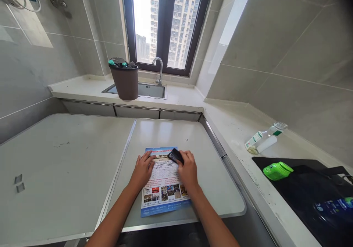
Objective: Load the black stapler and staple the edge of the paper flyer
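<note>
A printed flyer (164,192) with a blue border and small photos lies flat on the white table (209,173) in front of me. My left hand (142,169) rests on the flyer's upper left part, fingers stretched flat. My right hand (188,168) is closed around a small black object (175,155), pressing it on the flyer's top right corner. What the black object is I cannot make out.
A second white tabletop (60,166) adjoins on the left with two small metal clips (18,182). A brown bin (124,79) stands by the sink (151,90) and tap (159,68) under the window. On the right counter lie a bottle (264,138), a green object (277,169) and a black hob (311,195).
</note>
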Tool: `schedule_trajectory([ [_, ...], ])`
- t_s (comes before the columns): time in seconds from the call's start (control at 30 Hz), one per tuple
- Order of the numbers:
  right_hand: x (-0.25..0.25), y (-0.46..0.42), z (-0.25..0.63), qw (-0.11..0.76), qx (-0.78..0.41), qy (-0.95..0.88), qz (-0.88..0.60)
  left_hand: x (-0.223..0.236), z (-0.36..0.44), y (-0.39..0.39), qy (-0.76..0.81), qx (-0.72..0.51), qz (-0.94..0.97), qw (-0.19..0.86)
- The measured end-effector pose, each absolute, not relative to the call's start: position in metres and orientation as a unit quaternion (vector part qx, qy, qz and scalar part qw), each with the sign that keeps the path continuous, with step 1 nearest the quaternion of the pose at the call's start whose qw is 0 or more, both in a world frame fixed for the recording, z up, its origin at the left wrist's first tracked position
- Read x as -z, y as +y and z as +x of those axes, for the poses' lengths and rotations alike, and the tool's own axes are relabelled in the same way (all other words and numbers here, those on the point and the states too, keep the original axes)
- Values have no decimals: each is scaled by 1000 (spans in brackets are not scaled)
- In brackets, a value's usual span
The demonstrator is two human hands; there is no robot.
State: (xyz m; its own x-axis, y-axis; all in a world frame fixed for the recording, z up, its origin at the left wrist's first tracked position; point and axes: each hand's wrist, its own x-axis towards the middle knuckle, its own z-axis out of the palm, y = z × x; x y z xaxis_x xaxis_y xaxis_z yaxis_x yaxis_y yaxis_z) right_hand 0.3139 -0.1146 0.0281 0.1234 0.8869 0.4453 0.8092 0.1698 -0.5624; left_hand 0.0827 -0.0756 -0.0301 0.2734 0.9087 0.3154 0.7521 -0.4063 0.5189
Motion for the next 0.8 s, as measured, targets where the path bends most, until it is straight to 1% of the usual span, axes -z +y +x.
schedule_trajectory([
  [0.17, -33, -148, 248, 360, -142, -697, -604, 23, 79, -76, 538, -393, 731, 144],
  [0.3, -21, -149, 240, 349, -157, -690, -614, 20, 77, -76, 537, -420, 717, 145],
  [0.43, -11, -148, 271, 359, -145, -677, -626, 22, 74, -74, 543, -419, 714, 138],
  [0.63, 5, -166, 353, 376, -184, -671, -611, 24, 77, -77, 555, -398, 719, 127],
  [0.73, 11, -171, 382, 383, -195, -645, -632, 23, 71, -75, 565, -385, 723, 98],
  [0.8, 14, -171, 392, 385, -209, -634, -637, 20, 52, -66, 579, -369, 725, 58],
])
